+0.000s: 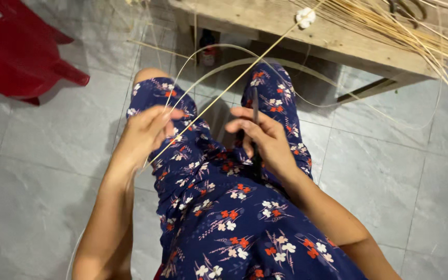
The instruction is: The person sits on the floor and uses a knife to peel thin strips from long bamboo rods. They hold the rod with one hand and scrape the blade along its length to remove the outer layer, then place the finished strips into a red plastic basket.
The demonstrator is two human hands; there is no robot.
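Note:
My left hand pinches a long thin bamboo strip that runs from my lap up to the right, toward a wooden bench. My right hand grips a dark knife with its blade pointing up, just right of the strip. Both hands hover over my knees, which are covered in navy cloth with red and white flowers. Thin pale shavings curl in loops above my knees.
A bundle of bamboo strips lies across the bench at the top right, beside a small white lump. A red plastic chair stands at the top left on the grey tiled floor.

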